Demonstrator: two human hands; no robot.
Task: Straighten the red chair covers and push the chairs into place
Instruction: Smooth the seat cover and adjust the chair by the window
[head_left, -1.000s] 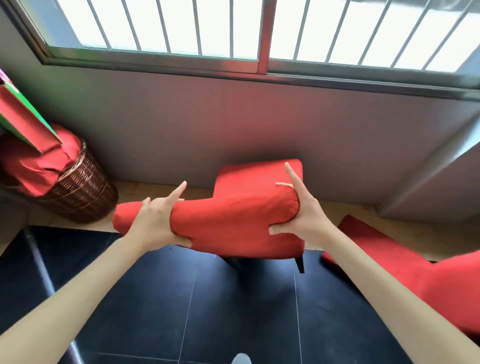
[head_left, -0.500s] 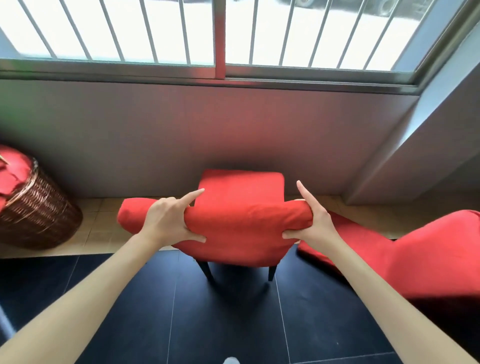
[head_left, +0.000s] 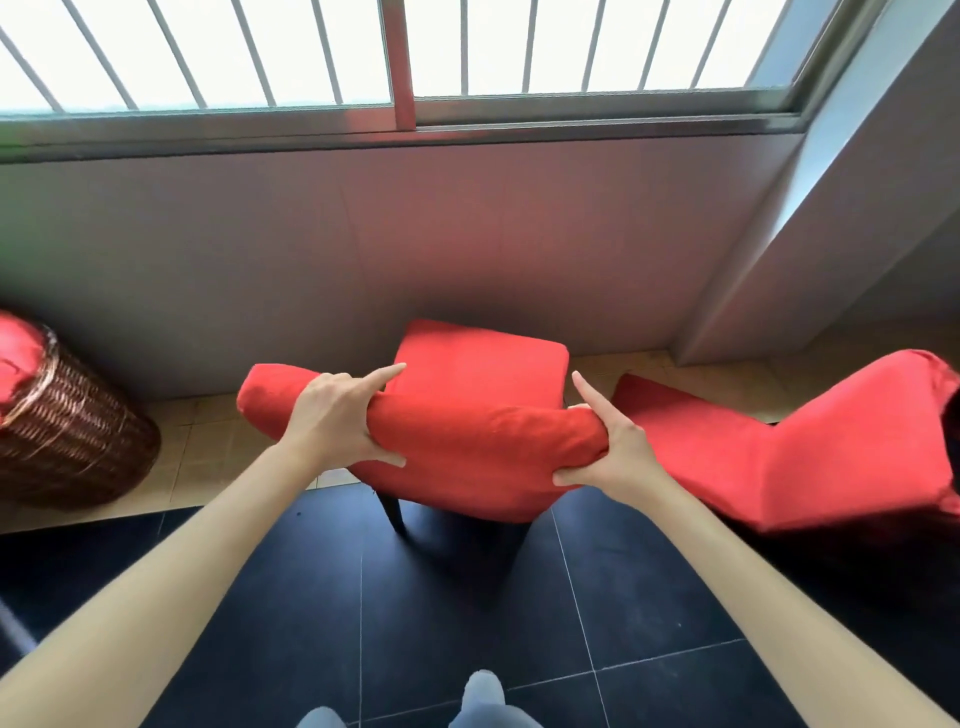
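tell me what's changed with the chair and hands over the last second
The red chair has come closer to the wall, its seat nearly under the sill. Both hands kept their grip on the backrest top, left hand and right hand. The second chair stayed put.

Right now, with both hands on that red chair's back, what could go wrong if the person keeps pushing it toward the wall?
1. The chair stands close to the wall; a firm push might knock its seat against it.
2. The second chair sits right beside the right hand, so that hand could get squeezed between them.
3. The left hand grips loose cover fabric, which might bunch again.
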